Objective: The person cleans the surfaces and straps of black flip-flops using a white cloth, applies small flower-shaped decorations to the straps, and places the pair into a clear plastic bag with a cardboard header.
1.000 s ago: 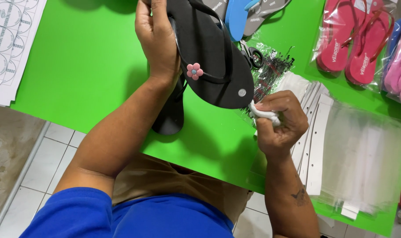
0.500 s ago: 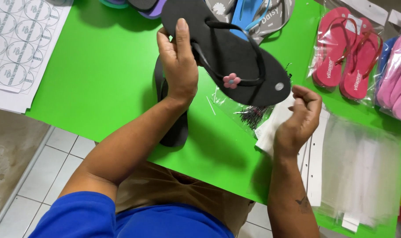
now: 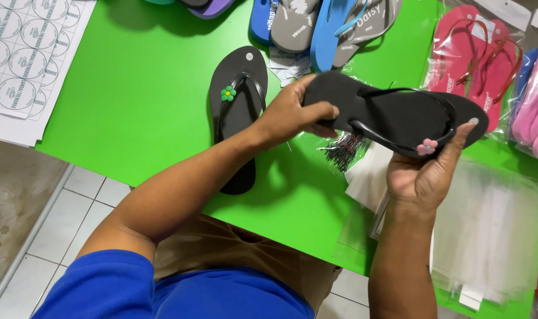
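A black flip-flop [image 3: 393, 112] with a small pink flower on its strap is held above the green table [image 3: 139, 106], lying crosswise. My left hand [image 3: 295, 112] grips its heel end. My right hand [image 3: 425, 174] supports its toe end from below, thumb by the flower. Its mate, a black flip-flop [image 3: 239, 112] with a green flower, lies flat on the table just left of my left hand.
Blue and grey flip-flops [image 3: 322, 23] lie at the table's far edge. Bagged pink pairs [image 3: 479, 56] sit far right. A bundle of black tag pins [image 3: 343, 150], white cards and clear bags [image 3: 493, 230] lie on the right. A sticker sheet [image 3: 20, 59] rests far left.
The held flip-flop has swung right and levelled out. My right hand has let go of the white card and taken the toe end; the second black flip-flop is now uncovered.
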